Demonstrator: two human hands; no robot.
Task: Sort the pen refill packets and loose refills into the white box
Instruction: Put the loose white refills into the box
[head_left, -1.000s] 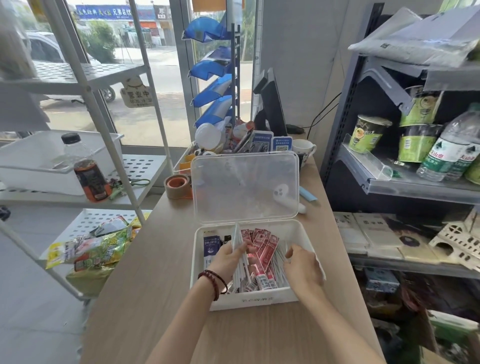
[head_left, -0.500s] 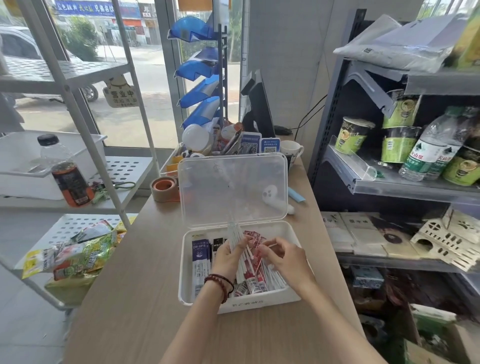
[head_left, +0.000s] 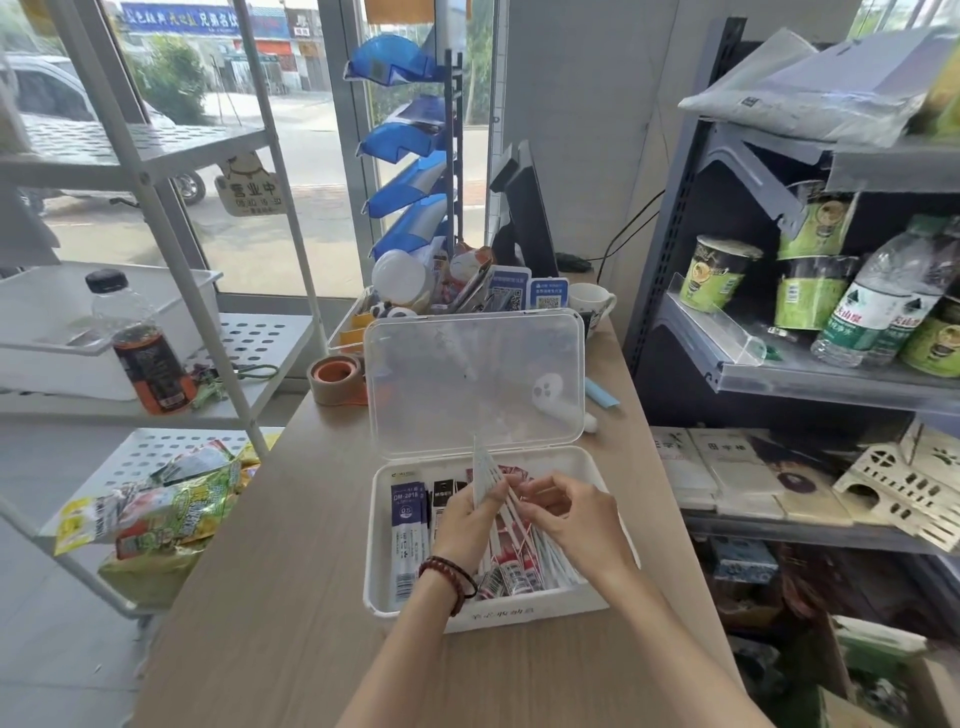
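The white box (head_left: 372, 561) sits on the wooden counter (head_left: 270, 597) at lower centre of the frame, its clear lid (head_left: 472, 374) standing upright along the far edge. Both hands are over the middle of the box. The left hand (head_left: 465, 519), with a beaded bracelet (head_left: 451, 578) at its wrist, has its fingers curled round a fan of slim white refill packets (head_left: 483, 470); their top ends stick up in front of the lid and their lower ends slant down to the right into the box. The right hand (head_left: 579, 517) is just beside it, touching the same fan, thumb and forefinger closed on the edge of one strip and the other fingers curled. Inside the box a blue-and-white packet (head_left: 408, 535) lies lengthwise along the left wall, black packets (head_left: 444, 493) are just to its right, and red packets (head_left: 511, 569) lie below the hands toward the near wall. Behind the lid, to its left, a tape roll (head_left: 335, 379) rests on the counter, and a white mug (head_left: 589, 304) stands at the far end. At left of the frame a white rack holds a dark drink bottle (head_left: 150, 353) above snack bags (head_left: 166, 509). At right, a grey shelf carries green cup noodles (head_left: 719, 273) and a water bottle (head_left: 878, 306).
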